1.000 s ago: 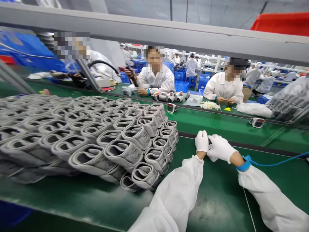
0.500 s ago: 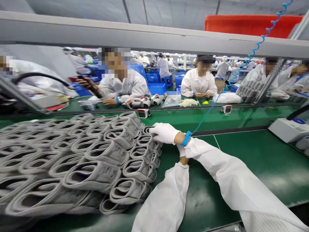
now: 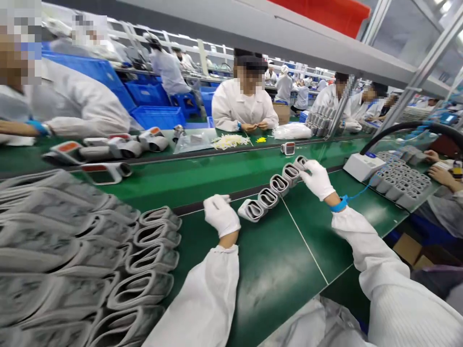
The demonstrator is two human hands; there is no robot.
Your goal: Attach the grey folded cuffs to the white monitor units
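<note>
A slanted row of several grey rolled fabric cuffs (image 3: 268,198) stands on the green bench. My right hand (image 3: 318,179), white-gloved with a blue wrist strap, has its fingers closed at the far end of that row, on the last cuff (image 3: 300,162). Just left of the row's near end is my left hand (image 3: 221,216), also gloved. Its fingers are curled in, and nothing shows in them. A big stack of the same cuffs (image 3: 152,258) fills the left side of the bench.
Wrist monitors with cuffs (image 3: 104,172) lie along the green strip ahead, with another monitor (image 3: 288,148) farther right. A white box (image 3: 362,166) stands at the right, beside more rolled cuffs (image 3: 401,178). A co-worker (image 3: 246,103) sits opposite behind small white parts (image 3: 230,140).
The view has swung right. Both hands have left the edge of the stack and moved right and apart. A row of cuffs now stands between them on the bench.
</note>
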